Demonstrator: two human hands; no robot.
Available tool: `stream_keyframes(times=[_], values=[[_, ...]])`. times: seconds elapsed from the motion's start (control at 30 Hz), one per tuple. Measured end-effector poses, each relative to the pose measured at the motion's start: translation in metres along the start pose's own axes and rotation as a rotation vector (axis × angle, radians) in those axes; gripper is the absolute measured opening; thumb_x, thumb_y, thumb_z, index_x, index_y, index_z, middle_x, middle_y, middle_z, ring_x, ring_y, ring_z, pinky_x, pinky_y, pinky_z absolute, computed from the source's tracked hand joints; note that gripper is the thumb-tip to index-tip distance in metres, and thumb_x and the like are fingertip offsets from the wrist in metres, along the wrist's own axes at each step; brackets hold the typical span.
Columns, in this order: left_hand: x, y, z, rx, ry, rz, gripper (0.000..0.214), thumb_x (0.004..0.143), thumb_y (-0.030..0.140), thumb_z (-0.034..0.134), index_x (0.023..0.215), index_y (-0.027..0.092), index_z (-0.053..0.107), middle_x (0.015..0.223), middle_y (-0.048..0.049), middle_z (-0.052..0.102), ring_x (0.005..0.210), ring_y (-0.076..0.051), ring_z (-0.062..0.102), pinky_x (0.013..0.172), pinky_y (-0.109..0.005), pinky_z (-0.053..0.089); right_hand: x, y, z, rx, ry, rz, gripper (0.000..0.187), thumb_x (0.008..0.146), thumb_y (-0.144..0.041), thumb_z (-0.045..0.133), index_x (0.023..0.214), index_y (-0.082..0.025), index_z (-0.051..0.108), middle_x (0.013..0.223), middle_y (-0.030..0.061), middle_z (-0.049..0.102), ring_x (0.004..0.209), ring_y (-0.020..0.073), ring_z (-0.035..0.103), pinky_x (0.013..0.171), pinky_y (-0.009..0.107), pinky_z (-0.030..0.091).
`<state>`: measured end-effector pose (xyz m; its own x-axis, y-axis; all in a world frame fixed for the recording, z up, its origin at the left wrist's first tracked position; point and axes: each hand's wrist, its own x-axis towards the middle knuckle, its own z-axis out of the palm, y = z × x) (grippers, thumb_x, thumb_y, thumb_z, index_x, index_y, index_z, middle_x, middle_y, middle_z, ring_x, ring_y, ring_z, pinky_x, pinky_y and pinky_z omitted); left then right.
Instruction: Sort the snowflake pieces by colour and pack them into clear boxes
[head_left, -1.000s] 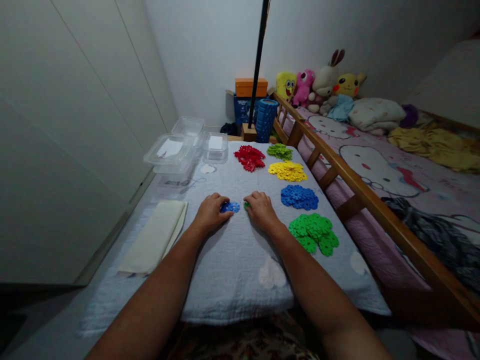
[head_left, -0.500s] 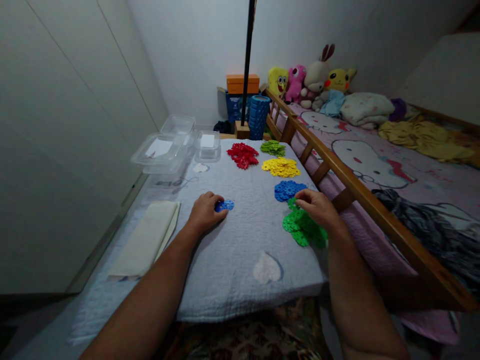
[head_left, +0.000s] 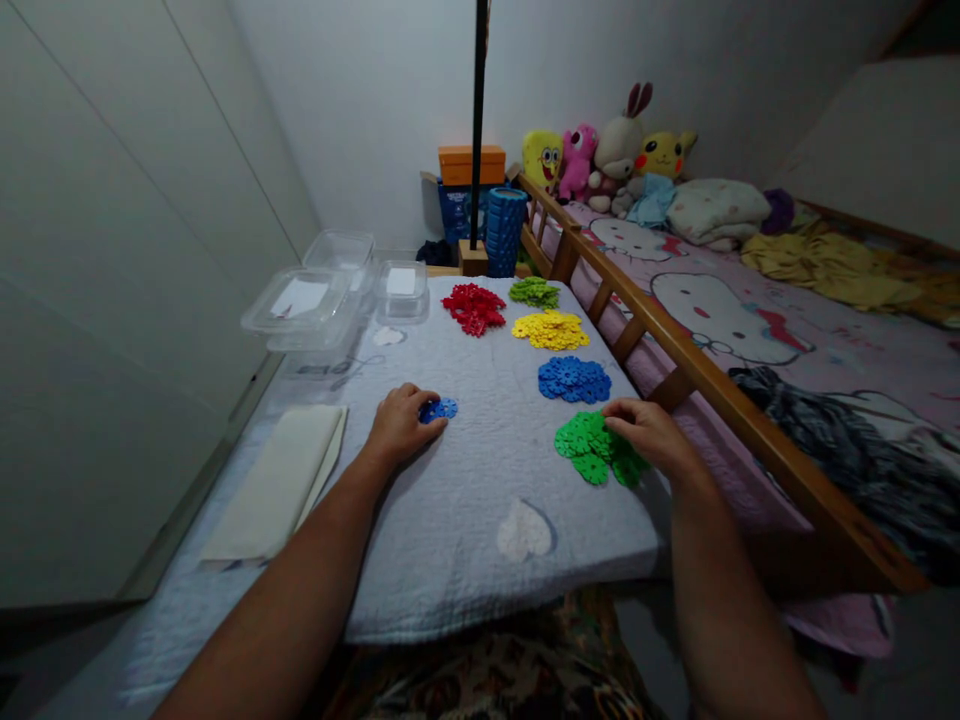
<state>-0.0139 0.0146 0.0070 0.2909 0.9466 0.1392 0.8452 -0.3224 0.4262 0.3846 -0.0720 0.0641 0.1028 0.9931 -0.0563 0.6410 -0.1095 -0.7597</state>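
Blue plastic snowflake discs lie flat on the cloth, and my left hand is closed on their left side. The hand hides part of them. At the right, my right hand pinches a green snowflake disc at the back edge of the green disc pile. Fingers cover part of that disc. Just behind is a pile of blue discs. Farther back are yellow discs, light green discs and red discs.
Clear plastic boxes stand at the back left, with a smaller lidded box beside them. A folded beige cloth lies at the left. The wooden bed rail runs along the table's right side.
My right hand has brought the green disc from beside the blue pile back onto the green pile. My left hand stays on the blue discs. The view has shifted slightly.
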Motion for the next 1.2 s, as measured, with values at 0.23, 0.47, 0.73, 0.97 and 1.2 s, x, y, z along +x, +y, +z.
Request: stream_keyframes(times=[0.23, 0.47, 0.73, 0.97, 1.2], values=[[0.0, 0.001, 0.001, -0.026, 0.013, -0.011, 0.038, 0.079, 0.043, 0.068, 0.109, 0.022, 0.075, 0.104, -0.0098, 0.066, 0.099, -0.027, 0.061, 0.094, -0.041, 0.047, 0.003, 0.014, 0.003, -0.144, 0.102, -0.077, 0.018, 0.075, -0.03, 0.062, 0.084, -0.02, 0.074, 0.083, 0.0033, 0.068, 0.079, 0.0194, 0.063, 0.074, 0.031, 0.049], [-0.001, 0.004, 0.004, -0.07, 0.027, 0.036, 0.04, 0.078, 0.042, 0.068, 0.111, 0.021, 0.074, 0.104, -0.0088, 0.065, 0.099, -0.026, 0.062, 0.093, -0.04, 0.048, 0.006, -0.027, 0.028, -0.175, 0.196, -0.183, 0.019, 0.084, -0.028, 0.06, 0.093, -0.018, 0.073, 0.09, 0.0046, 0.067, 0.08, 0.0185, 0.061, 0.079, 0.031, 0.048], [-0.002, 0.009, 0.006, -0.074, 0.007, 0.079, 0.038, 0.08, 0.042, 0.068, 0.112, 0.022, 0.073, 0.106, -0.0087, 0.067, 0.101, -0.026, 0.062, 0.093, -0.04, 0.048, 0.035, -0.101, 0.131, -0.358, -0.201, -0.393, 0.019, 0.091, -0.019, 0.062, 0.107, -0.015, 0.072, 0.105, 0.0096, 0.069, 0.097, 0.0195, 0.062, 0.09, 0.031, 0.046], [-0.002, 0.003, 0.001, -0.093, -0.007, 0.091, 0.039, 0.078, 0.044, 0.071, 0.11, 0.02, 0.074, 0.103, -0.0091, 0.066, 0.099, -0.027, 0.062, 0.093, -0.041, 0.048, 0.051, -0.113, 0.179, -0.488, -0.154, -0.407, 0.038, 0.094, -0.026, 0.062, 0.132, -0.02, 0.064, 0.125, 0.0131, 0.06, 0.115, 0.0257, 0.055, 0.1, 0.036, 0.044], [-0.002, 0.0, -0.005, -0.098, -0.016, 0.073, 0.036, 0.078, 0.043, 0.071, 0.107, 0.021, 0.075, 0.101, -0.0086, 0.066, 0.099, -0.027, 0.062, 0.092, -0.041, 0.048, 0.053, -0.106, 0.186, -0.423, -0.106, -0.386, 0.021, 0.09, -0.027, 0.066, 0.11, -0.02, 0.069, 0.116, 0.0106, 0.062, 0.11, 0.0244, 0.053, 0.096, 0.036, 0.043]])
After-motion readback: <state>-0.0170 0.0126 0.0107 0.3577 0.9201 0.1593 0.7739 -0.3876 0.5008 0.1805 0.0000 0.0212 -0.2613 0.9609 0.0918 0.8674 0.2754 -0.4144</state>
